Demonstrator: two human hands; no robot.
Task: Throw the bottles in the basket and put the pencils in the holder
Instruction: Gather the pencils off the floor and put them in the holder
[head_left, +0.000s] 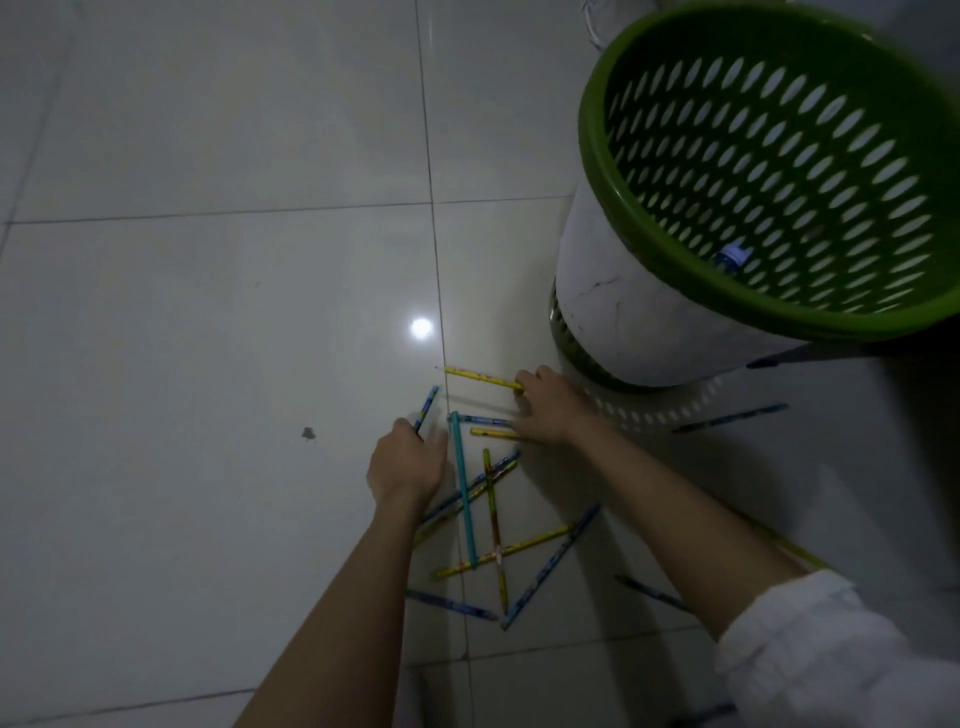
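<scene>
Beside scattered pencils (491, 525), green basket (613, 156).

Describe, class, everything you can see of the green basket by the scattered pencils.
The green basket looks like moulded plastic, round, with a thick smooth rim and walls pierced by rows of oval holes. A white sheet wraps its outer side; green lattice shows below it. It stands on the tiled floor at the upper right, mouth open. Inside, a bottle's blue cap peeks above the near rim. Neither hand touches it.
</scene>
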